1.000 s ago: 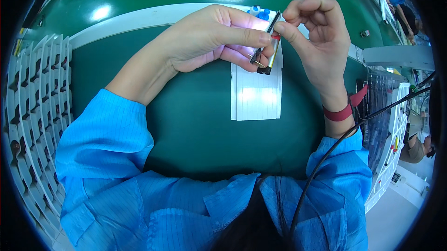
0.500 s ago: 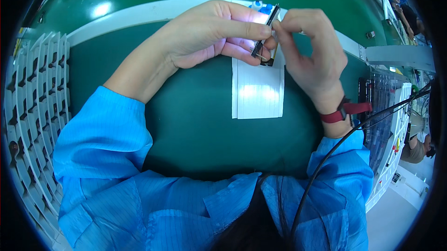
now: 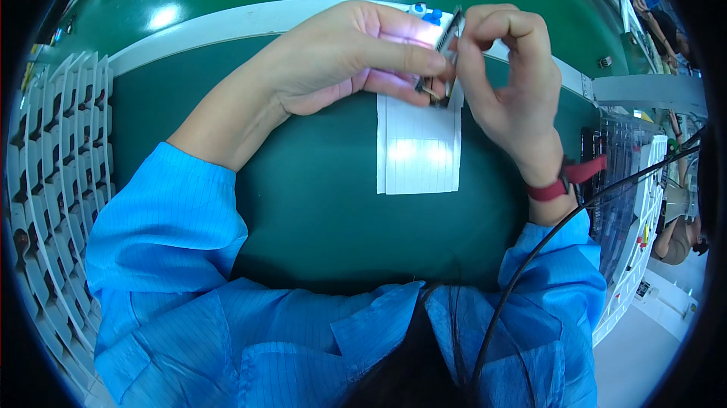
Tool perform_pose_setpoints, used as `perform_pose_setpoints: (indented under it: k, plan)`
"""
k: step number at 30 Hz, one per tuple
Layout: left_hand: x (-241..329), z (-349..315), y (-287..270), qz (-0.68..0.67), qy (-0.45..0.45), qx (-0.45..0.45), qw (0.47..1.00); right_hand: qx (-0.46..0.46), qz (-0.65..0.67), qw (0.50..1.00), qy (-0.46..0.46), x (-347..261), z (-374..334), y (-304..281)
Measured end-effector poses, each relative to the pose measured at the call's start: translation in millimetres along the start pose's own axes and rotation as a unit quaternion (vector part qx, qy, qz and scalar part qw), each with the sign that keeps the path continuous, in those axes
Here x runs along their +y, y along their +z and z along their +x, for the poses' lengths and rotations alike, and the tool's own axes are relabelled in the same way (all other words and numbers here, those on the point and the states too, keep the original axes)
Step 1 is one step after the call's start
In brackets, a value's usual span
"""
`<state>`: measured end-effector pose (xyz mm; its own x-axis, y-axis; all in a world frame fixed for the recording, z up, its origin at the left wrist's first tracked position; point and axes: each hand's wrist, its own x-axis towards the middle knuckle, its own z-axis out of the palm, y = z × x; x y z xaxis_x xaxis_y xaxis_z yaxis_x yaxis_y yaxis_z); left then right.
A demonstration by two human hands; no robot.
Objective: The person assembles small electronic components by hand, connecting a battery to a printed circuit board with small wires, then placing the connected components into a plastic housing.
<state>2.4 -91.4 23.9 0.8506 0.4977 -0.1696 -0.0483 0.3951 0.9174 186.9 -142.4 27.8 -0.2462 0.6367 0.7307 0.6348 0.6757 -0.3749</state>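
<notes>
My left hand (image 3: 344, 60) grips a thin, dark, flat part (image 3: 451, 32) between thumb and fingers, tilted and seen nearly edge-on. A short thin lead (image 3: 433, 94) shows at its lower end, by my fingertips. Beside the part's right edge, my right hand (image 3: 519, 79) has its thumb and forefinger pinched together. Motion blur and the fingers hide whether a small piece is in that pinch. Below the hands lies a white lined pad (image 3: 419, 152) on the green mat; bright light falls on it and on my left palm.
Grey-white slotted trays (image 3: 57, 204) stand at the left. Small blue-and-white items (image 3: 425, 13) sit behind my hands near the white curved rim (image 3: 197, 28). Clear plastic bins (image 3: 632, 166) stand at the right, where a black cable (image 3: 530, 255) crosses. Other people are at far right.
The dark part has shifted slightly right and turned a little in my left hand. My right hand has risen slightly, its fingers curling more beside the part.
</notes>
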Motion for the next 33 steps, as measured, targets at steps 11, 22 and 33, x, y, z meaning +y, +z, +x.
perform_pose_setpoints:
  k: [11,22,33]
  plan:
    - [-0.4,10.3,-23.6,-0.129,0.075,-0.029,0.988,-0.004,-0.241,0.951,0.192,104.2,-7.4,-26.7]
    - [-1.4,8.4,-24.0,-0.121,0.080,-0.026,0.989,-0.112,0.488,0.721,0.478,19.3,11.7,-8.0]
    - [-8.3,11.8,-10.4,0.101,0.080,0.089,0.988,0.020,0.073,0.961,0.267,-2.5,4.8,14.6]
